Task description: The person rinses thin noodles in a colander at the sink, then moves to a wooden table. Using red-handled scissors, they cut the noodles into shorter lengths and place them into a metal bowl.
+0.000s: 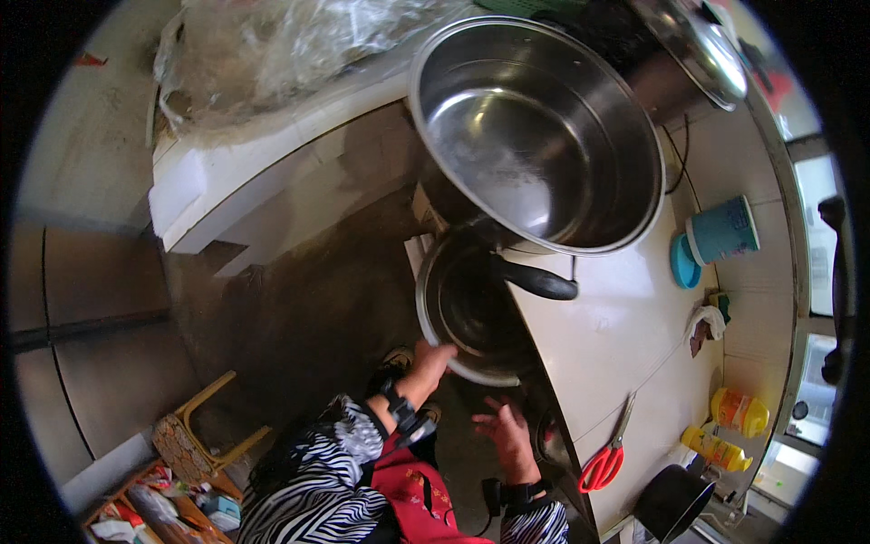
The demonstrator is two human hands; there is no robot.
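My left hand (431,364) is at the near rim of a round metal pan (469,306) that sits low beside the counter; its fingers meet the rim, slightly blurred. My right hand (503,432) is raised below that pan with its fingers spread and nothing in it. Beyond them a large stainless steel pot (516,143) stands uncovered, and nothing shows inside it. A black handle (540,279) juts out below the pot's rim, over the counter edge. What the lower pan rests on is hidden.
On the white counter (612,319) at the right lie red-handled scissors (605,462), a blue tub (724,228), a cloth (707,323), yellow bottles (741,411) and a black saucepan (673,503). A stool (187,442) stands at lower left. Plastic sheeting (272,61) covers a ledge.
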